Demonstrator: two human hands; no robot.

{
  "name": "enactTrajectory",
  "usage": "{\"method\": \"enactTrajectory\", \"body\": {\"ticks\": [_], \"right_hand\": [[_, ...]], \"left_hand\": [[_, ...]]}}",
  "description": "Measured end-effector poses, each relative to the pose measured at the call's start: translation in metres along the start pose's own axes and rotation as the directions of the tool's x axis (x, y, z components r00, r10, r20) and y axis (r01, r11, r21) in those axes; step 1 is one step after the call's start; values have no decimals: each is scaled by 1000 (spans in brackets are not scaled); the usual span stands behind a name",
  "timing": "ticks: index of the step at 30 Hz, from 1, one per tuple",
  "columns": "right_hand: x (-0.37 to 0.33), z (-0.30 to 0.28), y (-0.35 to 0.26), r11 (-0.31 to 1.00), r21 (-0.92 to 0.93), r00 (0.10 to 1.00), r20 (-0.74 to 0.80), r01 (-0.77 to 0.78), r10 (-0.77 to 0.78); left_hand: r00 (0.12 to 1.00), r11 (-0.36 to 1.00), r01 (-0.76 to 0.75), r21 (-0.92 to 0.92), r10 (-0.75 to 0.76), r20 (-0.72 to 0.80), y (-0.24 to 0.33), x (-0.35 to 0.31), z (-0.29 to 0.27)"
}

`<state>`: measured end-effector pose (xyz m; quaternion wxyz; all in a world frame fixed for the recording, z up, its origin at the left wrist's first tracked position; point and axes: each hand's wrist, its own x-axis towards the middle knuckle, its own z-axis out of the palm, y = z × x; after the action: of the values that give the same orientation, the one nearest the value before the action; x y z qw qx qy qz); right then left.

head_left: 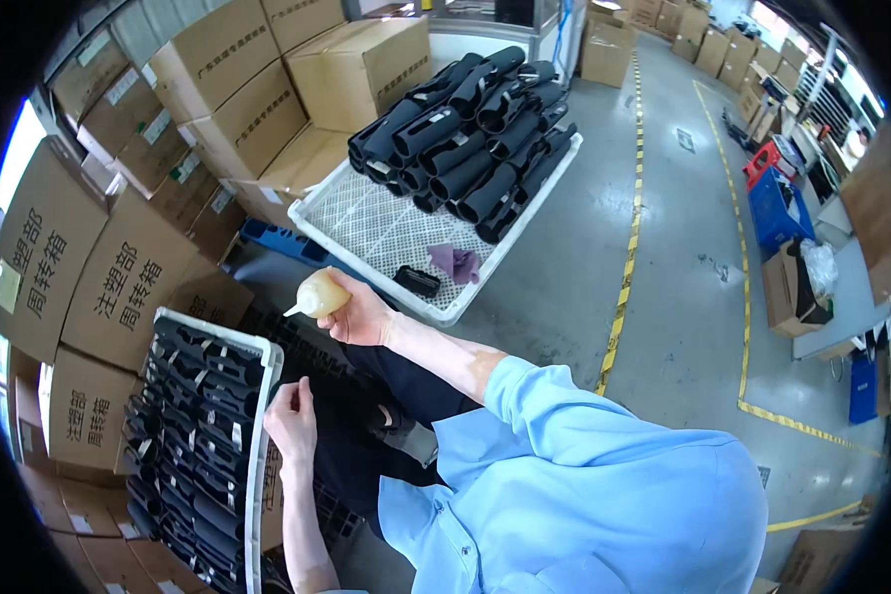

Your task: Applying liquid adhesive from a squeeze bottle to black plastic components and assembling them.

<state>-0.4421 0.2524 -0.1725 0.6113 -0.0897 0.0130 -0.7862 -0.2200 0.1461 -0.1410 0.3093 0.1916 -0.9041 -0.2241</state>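
Note:
My right hand is wrapped round a squeeze bottle, pale and yellowish with a narrow white nozzle pointing left. It hovers near the close corner of a white perforated tray. On that tray lie a heap of black tubular plastic parts, a purple cloth and a small black part. My left hand, fingers curled together, is beside the white rim of a second tray; what it may hold is hidden. Rows of black parts fill this second tray.
Cardboard boxes are stacked along the left and behind the trays. Yellow-and-black tape runs along the grey floor on the right. Farther right are a blue bin, a red stool and an open carton by a workbench.

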Motion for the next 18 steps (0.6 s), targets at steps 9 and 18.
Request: {"method": "enactTrajectory", "body": {"ticks": [9, 18], "right_hand": [[-37, 40, -20, 981, -111, 986, -29, 162, -166], [-124, 82, -72, 923, -247, 955, 80, 296, -285]], "left_hand": [[996, 994, -55, 96, 48, 73, -48, -1, 63], [998, 999, -25, 37, 22, 65, -36, 0, 77]]}}
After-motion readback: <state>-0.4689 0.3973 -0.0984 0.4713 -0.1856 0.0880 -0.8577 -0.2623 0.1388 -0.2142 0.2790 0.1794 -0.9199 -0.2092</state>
